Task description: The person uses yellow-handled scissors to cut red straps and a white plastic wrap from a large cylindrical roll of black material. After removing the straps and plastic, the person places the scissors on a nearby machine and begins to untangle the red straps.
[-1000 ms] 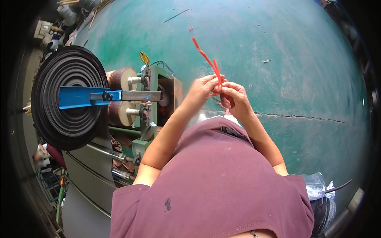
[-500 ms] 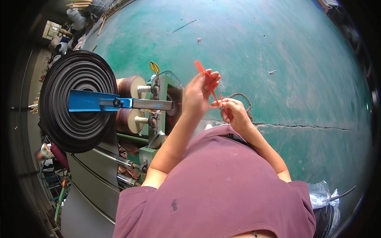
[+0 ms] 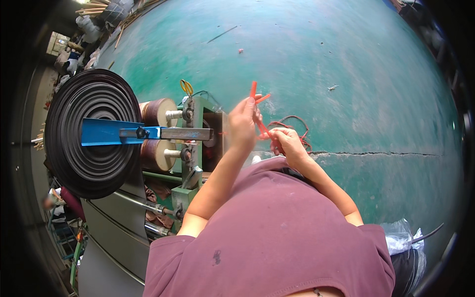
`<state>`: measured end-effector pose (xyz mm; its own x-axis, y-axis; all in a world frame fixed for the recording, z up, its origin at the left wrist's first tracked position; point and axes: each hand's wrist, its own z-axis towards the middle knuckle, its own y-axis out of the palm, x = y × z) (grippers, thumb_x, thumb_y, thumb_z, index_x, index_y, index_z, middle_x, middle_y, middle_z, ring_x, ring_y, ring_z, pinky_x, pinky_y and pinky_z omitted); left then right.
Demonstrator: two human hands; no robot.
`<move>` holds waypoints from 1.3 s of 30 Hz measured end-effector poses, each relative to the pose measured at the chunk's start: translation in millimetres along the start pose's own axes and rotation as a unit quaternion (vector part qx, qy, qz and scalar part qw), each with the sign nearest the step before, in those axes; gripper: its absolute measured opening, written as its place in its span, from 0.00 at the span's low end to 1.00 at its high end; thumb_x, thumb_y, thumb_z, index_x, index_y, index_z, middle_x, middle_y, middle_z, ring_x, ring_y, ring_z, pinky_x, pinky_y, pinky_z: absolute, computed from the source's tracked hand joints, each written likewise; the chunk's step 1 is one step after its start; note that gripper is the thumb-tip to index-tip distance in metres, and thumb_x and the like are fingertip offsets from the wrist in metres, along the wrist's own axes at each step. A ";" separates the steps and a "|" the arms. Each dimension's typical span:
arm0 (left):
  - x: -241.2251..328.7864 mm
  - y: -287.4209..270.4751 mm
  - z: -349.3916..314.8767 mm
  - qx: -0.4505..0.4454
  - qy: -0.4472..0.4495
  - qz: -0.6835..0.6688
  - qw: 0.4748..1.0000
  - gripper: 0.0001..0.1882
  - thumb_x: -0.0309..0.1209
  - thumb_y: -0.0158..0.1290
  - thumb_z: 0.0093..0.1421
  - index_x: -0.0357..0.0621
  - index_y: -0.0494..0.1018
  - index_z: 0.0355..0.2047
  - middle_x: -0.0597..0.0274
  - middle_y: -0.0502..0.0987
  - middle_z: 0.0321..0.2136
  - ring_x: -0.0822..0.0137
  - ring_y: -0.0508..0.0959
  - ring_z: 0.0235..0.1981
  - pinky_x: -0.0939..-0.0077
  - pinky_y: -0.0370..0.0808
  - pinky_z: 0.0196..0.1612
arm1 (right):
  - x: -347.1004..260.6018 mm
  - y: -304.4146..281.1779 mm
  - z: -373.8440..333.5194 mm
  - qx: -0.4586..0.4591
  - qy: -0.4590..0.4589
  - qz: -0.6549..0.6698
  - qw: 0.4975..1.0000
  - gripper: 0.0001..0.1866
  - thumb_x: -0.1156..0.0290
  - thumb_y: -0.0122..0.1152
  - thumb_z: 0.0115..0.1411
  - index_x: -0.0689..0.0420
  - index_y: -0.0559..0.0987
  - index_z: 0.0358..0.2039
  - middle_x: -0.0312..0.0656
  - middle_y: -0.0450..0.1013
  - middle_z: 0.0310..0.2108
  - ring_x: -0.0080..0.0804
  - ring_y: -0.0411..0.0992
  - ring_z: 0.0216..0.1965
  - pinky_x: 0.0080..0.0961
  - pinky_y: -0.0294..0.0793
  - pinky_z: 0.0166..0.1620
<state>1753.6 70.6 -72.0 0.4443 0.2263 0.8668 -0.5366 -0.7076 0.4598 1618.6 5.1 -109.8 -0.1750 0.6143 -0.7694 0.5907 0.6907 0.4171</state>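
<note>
A bright red plastic strip [image 3: 253, 89] runs between my hands in front of my belly. My left hand [image 3: 241, 123] grips its upper part with closed fingers, and two flat ends stick up past the fingertips. Lower and to the right, my right hand [image 3: 288, 142] pinches the strip with thumb and fingers. Between the hands the strip is partly hidden by the fingers and slightly blurred, so I cannot tell whether it is looped or knotted.
On my left stands a machine with a large black sheet roll [image 3: 62, 133], a blue bracket [image 3: 101, 132] and wooden-looking rollers [image 3: 161, 113]. Yellow-handled scissors [image 3: 186, 87] stand on its green frame [image 3: 198, 111]. Dark red cord [image 3: 305, 127] lies on the green floor [image 3: 376, 109].
My left hand has turned and come slightly lower, and the strip's two ends now spread apart. My right hand has moved slightly left, still pinching. The view has shifted a little.
</note>
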 end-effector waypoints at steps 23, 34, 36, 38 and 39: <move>-15.9 5.4 -12.8 -0.127 -0.207 0.108 0.964 0.12 0.34 0.48 0.65 0.41 0.73 0.29 0.77 0.62 0.15 0.83 0.57 0.14 0.85 0.54 0.17 | 3.5 -5.2 13.7 0.079 -0.233 -0.041 0.968 0.17 0.61 0.53 0.65 0.63 0.78 0.44 0.36 0.76 0.33 0.17 0.72 0.34 0.17 0.72 0.32; -18.8 0.5 -14.6 -0.153 -0.254 0.089 0.951 0.13 0.36 0.47 0.65 0.40 0.75 0.31 0.76 0.63 0.15 0.83 0.59 0.14 0.86 0.54 0.18 | 3.2 -18.2 17.5 0.094 -0.213 -0.002 0.972 0.16 0.62 0.51 0.66 0.63 0.80 0.38 0.37 0.77 0.34 0.18 0.72 0.34 0.19 0.74 0.40; -22.8 -0.9 -14.3 -0.134 -0.241 0.058 0.959 0.13 0.35 0.47 0.65 0.39 0.75 0.32 0.76 0.63 0.15 0.82 0.59 0.14 0.86 0.54 0.18 | 4.9 -17.4 15.9 0.100 -0.189 0.027 0.976 0.15 0.63 0.53 0.65 0.63 0.80 0.38 0.36 0.77 0.34 0.17 0.72 0.34 0.18 0.73 0.41; -23.9 -0.2 -13.3 -0.130 -0.243 0.083 0.958 0.13 0.35 0.47 0.65 0.38 0.75 0.32 0.76 0.64 0.15 0.82 0.59 0.14 0.86 0.54 0.17 | 6.3 -18.7 13.6 0.075 -0.208 0.007 0.975 0.15 0.63 0.54 0.65 0.63 0.80 0.38 0.35 0.77 0.33 0.17 0.72 0.34 0.17 0.73 0.41; -24.4 -0.3 -13.5 -0.128 -0.245 0.096 0.956 0.13 0.35 0.47 0.65 0.38 0.75 0.32 0.76 0.64 0.15 0.82 0.59 0.14 0.86 0.54 0.17 | 7.4 -19.0 12.3 0.063 -0.217 -0.002 0.974 0.15 0.63 0.55 0.64 0.63 0.80 0.38 0.34 0.77 0.32 0.17 0.72 0.34 0.16 0.72 0.40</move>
<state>1733.3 74.3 -90.7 0.5688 -0.2778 0.7741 -0.7725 -0.5034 0.3870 1615.8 -8.2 -129.4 0.1556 0.3728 -0.9148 0.6880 0.6236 0.3712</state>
